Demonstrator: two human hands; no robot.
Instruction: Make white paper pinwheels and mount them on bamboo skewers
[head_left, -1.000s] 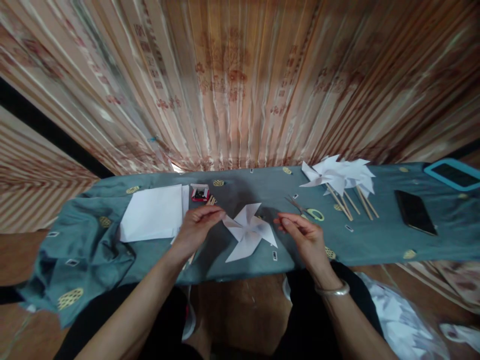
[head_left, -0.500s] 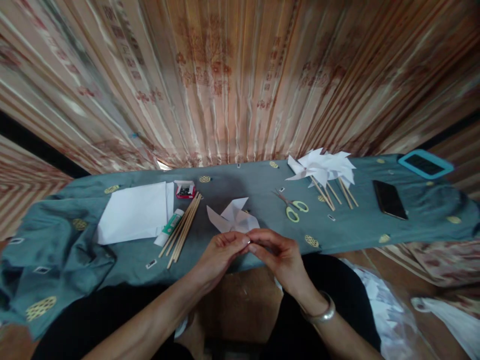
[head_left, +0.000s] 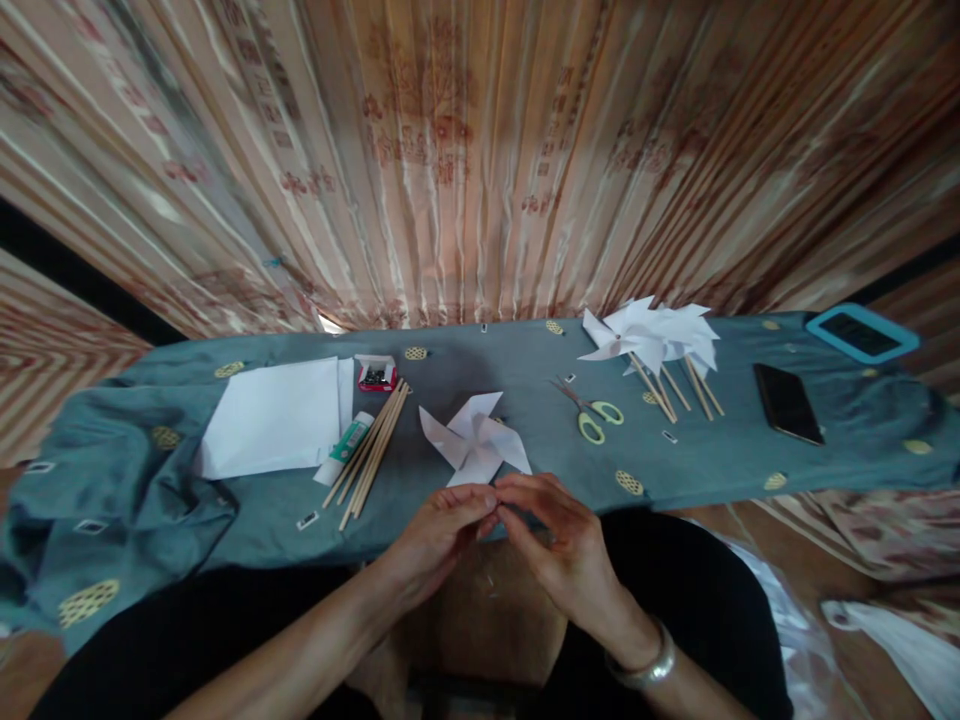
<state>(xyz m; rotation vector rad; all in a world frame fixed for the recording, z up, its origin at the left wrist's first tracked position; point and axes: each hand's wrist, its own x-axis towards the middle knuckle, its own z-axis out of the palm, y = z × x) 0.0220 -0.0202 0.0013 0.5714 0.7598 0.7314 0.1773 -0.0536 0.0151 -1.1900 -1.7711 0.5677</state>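
Note:
My left hand point(head_left: 450, 530) and my right hand point(head_left: 556, 520) meet fingertip to fingertip at the table's near edge. Both are closed in a pinch around something too small to make out. Just beyond them a white paper pinwheel point(head_left: 476, 445) without a stick lies flat on the cloth, its four blades folded to the middle. To its left are several wooden sticks point(head_left: 379, 450), a green and white glue stick point(head_left: 346, 448) and a small red box point(head_left: 375, 374) of dark pins or tacks. Scissors point(head_left: 590, 411) with yellow-green handles rest to the right.
White paper sheets point(head_left: 274, 415) are stacked at left on the green tablecloth point(head_left: 517, 365). Finished pinwheels on sticks point(head_left: 652, 335) lie at the back right, near a black phone point(head_left: 787, 403) and a blue-framed tablet point(head_left: 862, 333). A plastic bag point(head_left: 799, 620) with white paper sits on the floor.
My hands have drawn slightly down toward me, uncovering more of the pinwheel. A small shiny bit between the fingertips no longer shows. The view has shifted slightly.

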